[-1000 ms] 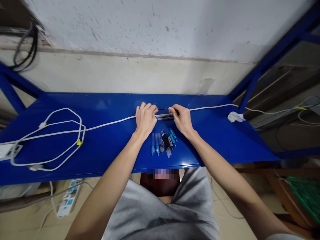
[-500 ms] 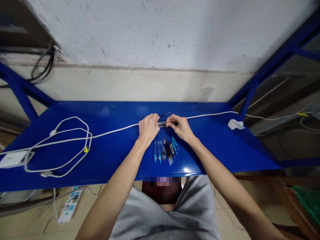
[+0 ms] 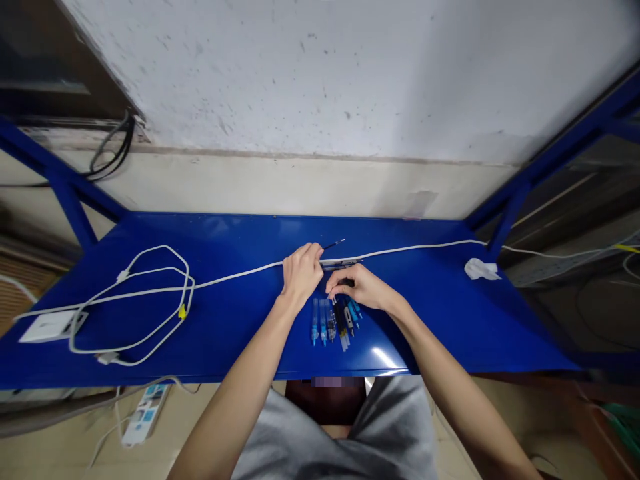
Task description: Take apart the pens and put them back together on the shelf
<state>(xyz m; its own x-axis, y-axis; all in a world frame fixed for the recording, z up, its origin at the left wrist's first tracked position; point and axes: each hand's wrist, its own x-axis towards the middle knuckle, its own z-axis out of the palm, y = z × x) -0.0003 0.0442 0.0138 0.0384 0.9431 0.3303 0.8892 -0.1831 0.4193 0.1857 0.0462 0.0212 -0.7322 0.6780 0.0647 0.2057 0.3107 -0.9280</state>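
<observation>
My left hand (image 3: 303, 270) is closed around a dark pen refill (image 3: 334, 245), whose tip sticks out to the upper right. Between and behind my hands, several slim refills (image 3: 345, 264) lie along the white cable. With its thumb and fingertips drawn together, my right hand (image 3: 364, 285) is over the top ends of a row of pen parts; what they pinch is too small to make out. That row holds clear barrels with blue tips (image 3: 315, 323), a clear barrel with a dark tip (image 3: 331, 327), dark refills (image 3: 342, 327), a grey pen piece (image 3: 349, 317) and blue pen pieces (image 3: 355, 310).
A white cable (image 3: 420, 248) crosses the blue table (image 3: 240, 333), with a loop and a white box (image 3: 47, 327) at the left. Crumpled tissue (image 3: 481, 269) lies at the right. Blue posts (image 3: 75, 210) flank the table, and a wall stands behind. A power strip (image 3: 145, 417) is on the floor.
My right hand has moved from the refills beside my left hand down toward the row of pen parts, uncovering the refills. My left hand still holds its refill. The view has tilted up slightly.
</observation>
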